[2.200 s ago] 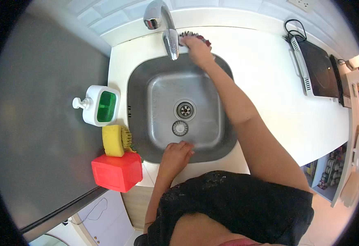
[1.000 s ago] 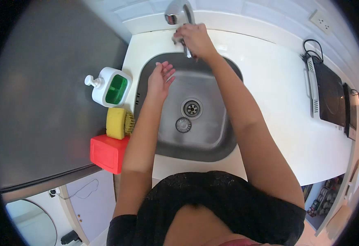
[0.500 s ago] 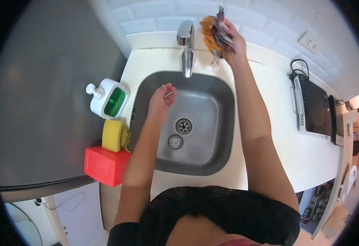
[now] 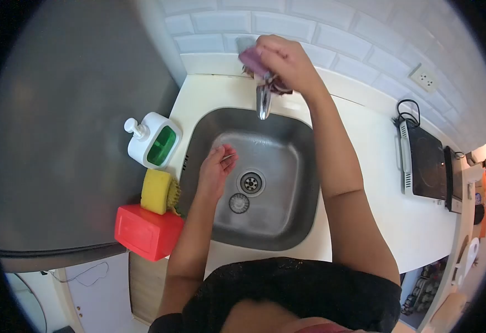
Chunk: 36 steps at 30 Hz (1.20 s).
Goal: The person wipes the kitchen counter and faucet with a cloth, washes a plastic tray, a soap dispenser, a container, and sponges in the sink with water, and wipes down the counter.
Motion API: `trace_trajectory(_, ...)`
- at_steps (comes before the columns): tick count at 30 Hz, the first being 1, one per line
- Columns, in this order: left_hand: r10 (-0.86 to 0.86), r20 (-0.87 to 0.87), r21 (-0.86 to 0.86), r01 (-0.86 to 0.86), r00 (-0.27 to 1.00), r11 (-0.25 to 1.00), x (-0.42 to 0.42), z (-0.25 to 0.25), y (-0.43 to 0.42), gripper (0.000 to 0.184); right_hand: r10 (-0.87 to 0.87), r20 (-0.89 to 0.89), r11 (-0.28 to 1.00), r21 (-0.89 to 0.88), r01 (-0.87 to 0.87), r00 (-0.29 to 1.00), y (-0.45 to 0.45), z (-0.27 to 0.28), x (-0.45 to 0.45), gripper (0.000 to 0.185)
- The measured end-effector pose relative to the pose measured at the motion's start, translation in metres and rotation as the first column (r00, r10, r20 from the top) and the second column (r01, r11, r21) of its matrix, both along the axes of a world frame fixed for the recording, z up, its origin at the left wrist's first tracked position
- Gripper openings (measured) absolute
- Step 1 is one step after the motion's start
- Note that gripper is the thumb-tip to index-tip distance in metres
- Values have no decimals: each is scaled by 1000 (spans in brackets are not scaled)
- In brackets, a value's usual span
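Note:
My right hand (image 4: pixel 290 60) is closed on a crumpled cloth (image 4: pixel 253 61), purplish with dark and pale patches. It presses the cloth over the top of the chrome faucet (image 4: pixel 263 103), hiding the handle and leaving the spout end in sight. Over the left part of the steel sink (image 4: pixel 287 222), my left hand (image 4: pixel 216 167) is held with its fingers curled. A thin pale strip shows among those fingers, too small to name. Below, a drain (image 4: pixel 250 183) and a loose round strainer (image 4: pixel 239 203) lie on the sink floor.
Left of the sink stand a white soap dispenser (image 4: pixel 145 145) with green liquid, a yellow sponge (image 4: pixel 155 191) and a red container (image 4: pixel 146 236). A grey appliance surface (image 4: pixel 76 139) borders the left. On the right counter sits a black cooktop (image 4: pixel 427 161) with a cord, below an outlet (image 4: pixel 423 77).
My right hand has moved left with the cloth, from beside the faucet onto it. The cloth's orange side no longer shows. My left hand stays over the sink, and the view has shifted slightly.

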<state>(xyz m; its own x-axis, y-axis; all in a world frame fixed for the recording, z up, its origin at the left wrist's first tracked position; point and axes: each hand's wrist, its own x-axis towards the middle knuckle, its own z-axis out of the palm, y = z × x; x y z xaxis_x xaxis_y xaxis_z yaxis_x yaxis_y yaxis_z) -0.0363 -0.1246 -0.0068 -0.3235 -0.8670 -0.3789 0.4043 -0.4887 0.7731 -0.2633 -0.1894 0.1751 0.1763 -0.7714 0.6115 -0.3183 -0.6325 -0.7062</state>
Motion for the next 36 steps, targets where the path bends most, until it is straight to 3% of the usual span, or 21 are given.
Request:
trace_trajectory(1, -29, 19, 2, 29, 999, 1000, -4, 0, 1, 26, -107, -272, 963, -267, 32, 956, 12, 2, 6, 24)
trace_trajectory(3, -62, 39, 10, 62, 997, 998, -12, -3, -7, 25, -65, -437, 894, -425, -142, 897, 45, 2, 25, 22)
trace_trajectory(4, -83, 108, -272, 110, 991, 956, -17, -9, -16, 27, -37, -445, 901, -402, -162, 895, 64, -11, 38, 24)
trace_trajectory(6, -175, 233, -485, 270, 957, 832, -29, -31, -45, 29, -9, -452, 914, -365, -175, 892, 87, -37, 44, 25)
trace_trajectory(8, -274, 291, -420, 379, 917, 824, -41, -25, -69, 30, 289, -416, 957, 161, -243, 862, 104, -59, 31, 26)
trace_trajectory(9, -286, 192, -253, 329, 939, 910, -53, 6, -69, 30, 288, -403, 956, 173, -237, 869, 107, -67, 19, 26)
trace_trajectory(10, -276, 94, -73, 283, 956, 956, -65, 25, -70, 29, 343, -273, 845, 507, -169, 899, 104, -74, 2, 25)
trace_trajectory(11, -285, 95, -65, 292, 954, 954, -75, 26, -74, 29, 348, -133, 618, 777, -120, 928, 101, -80, -14, 25)
trace_trajectory(12, -287, -9, -36, 286, 958, 958, -83, 27, -77, 28, 344, -130, 615, 779, -119, 930, 100, -91, -27, 25)
trace_trajectory(13, -280, -113, -7, 281, 953, 960, -89, 27, -80, 27, 160, 108, 591, 786, -182, 981, 98, -102, -38, 29)
trace_trajectory(14, -283, -109, -6, 284, 953, 959, -93, 27, -83, 27, -40, 334, 582, 774, -250, 942, 94, -111, -48, 36)
trace_trajectory(16, -169, 250, -104, 200, 953, 974, -101, 24, -85, 23, -147, 395, 588, 772, -241, 907, 86, -121, -66, 35)
trace_trajectory(17, -176, 256, -98, 206, 951, 974, -102, 22, -88, 23, -249, 449, 594, 770, -230, 858, 83, -127, -73, 35)
trace_trajectory(19, -142, 421, -149, 223, 896, 964, -101, 21, -96, 21, -365, 445, 630, 764, -135, 818, 71, -129, -77, 33)
trace_trajectory(25, -127, 489, -200, 252, 863, 947, -97, 24, -96, 20, -563, 308, 652, 736, 184, 767, -5, -162, -92, 34)
trace_trajectory(27, -168, 480, -196, 291, 861, 936, -93, 19, -99, 22, -543, -108, 773, 324, 546, 833, -49, -223, -97, 28)
trace_trajectory(29, -207, 469, -195, 329, 859, 924, -88, 20, -100, 24, -697, -421, 706, -258, 660, 581, -44, -227, -65, 24)
trace_trajectory(30, -191, 507, -184, 322, 841, 929, -84, 25, -97, 27, -683, -468, 671, -100, 735, 560, -34, -224, -42, 24)
trace_trajectory(33, -173, 505, -164, 290, 846, 943, -68, 20, -85, 32, -726, -333, 676, -180, 715, 602, 2, -230, -10, 27)
trace_trajectory(35, -188, 466, -154, 289, 864, 945, -55, 16, -76, 34, -464, -561, 844, -44, 535, 686, 31, -235, -2, 33)
trace_trajectory(36, -177, 459, -162, 278, 871, 947, -50, 17, -69, 35, -264, -558, 938, 41, 344, 787, 46, -234, -1, 32)
